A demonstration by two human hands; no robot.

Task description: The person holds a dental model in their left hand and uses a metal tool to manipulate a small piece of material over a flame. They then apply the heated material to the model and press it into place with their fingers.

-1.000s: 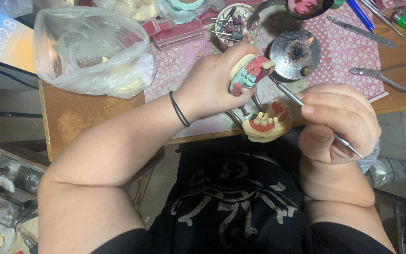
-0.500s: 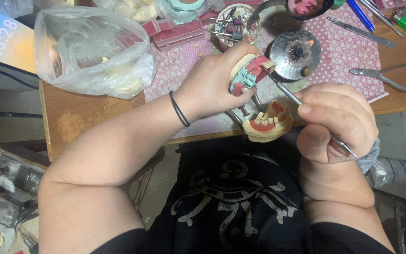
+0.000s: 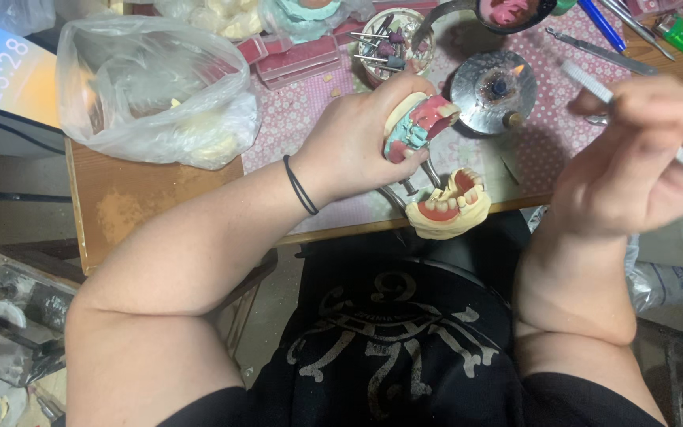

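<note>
Head view: denture work at centre frame.
Left hand [image 3: 357,150] grips a dental model [image 3: 416,126]; right hand [image 3: 634,158], blurred, fingers pinched around a thin metal tool [image 3: 590,83].

Dental laboratory workbench, wooden bench [image 3: 152,198] crowded with denture models [image 3: 448,207], small alcohol burner [image 3: 493,91] alight, cup of grinding burs [image 3: 393,43], scattered hand instruments [image 3: 598,49]

wooden workbench [image 3: 132,202] under a pink patterned mat [image 3: 310,119]; grey floor [image 3: 9,170] below

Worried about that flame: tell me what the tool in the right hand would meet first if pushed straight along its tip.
Probably the small burner: the right hand aims its thin metal tool up-left toward it, though height is unclear.
</note>
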